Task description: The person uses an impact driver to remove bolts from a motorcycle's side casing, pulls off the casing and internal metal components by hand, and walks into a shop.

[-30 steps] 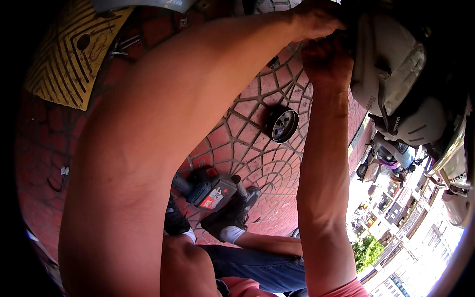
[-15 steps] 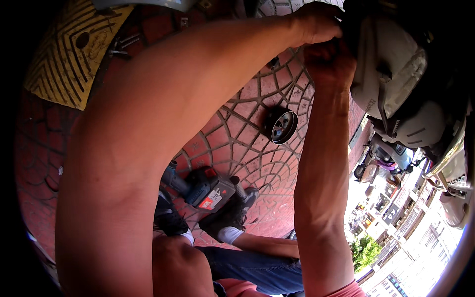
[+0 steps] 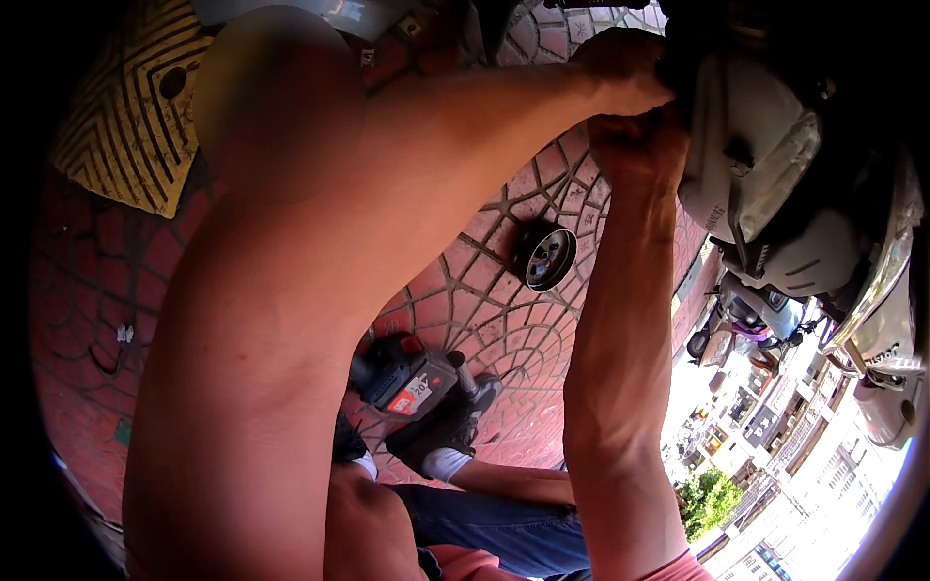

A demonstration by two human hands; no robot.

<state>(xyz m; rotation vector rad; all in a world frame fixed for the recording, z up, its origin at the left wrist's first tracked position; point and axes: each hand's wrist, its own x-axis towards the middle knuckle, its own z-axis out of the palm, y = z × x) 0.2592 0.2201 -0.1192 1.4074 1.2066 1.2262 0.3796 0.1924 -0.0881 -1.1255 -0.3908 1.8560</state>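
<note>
Both my hands are raised close together at the dark underside of a scooter-like vehicle with light grey panels [image 3: 751, 145]. My left hand [image 3: 628, 70] has its fingers curled at the shadowed part, its forearm sweeping across from the lower left. Just below it, my right hand [image 3: 639, 145] is closed, knuckles bent, with its fingertips in shadow. Whatever the two hands grip is hidden by the dark and by the hands themselves. On the paving lies a round, cup-shaped metal part [image 3: 549, 258] with a silver rim and holes, apart from both hands.
A cordless power tool's battery [image 3: 412, 381] shows beside a dark shoe [image 3: 455, 416] and denim-covered leg [image 3: 494, 518]. A yellow ridged ramp [image 3: 136, 116] lies at far left on red paving [image 3: 504, 329]. Parked scooters [image 3: 760, 310] stand at right.
The view has shifted slightly, and my left elbow sits further right, covering more of the power tool. My hands stay at the same dark part of the vehicle.
</note>
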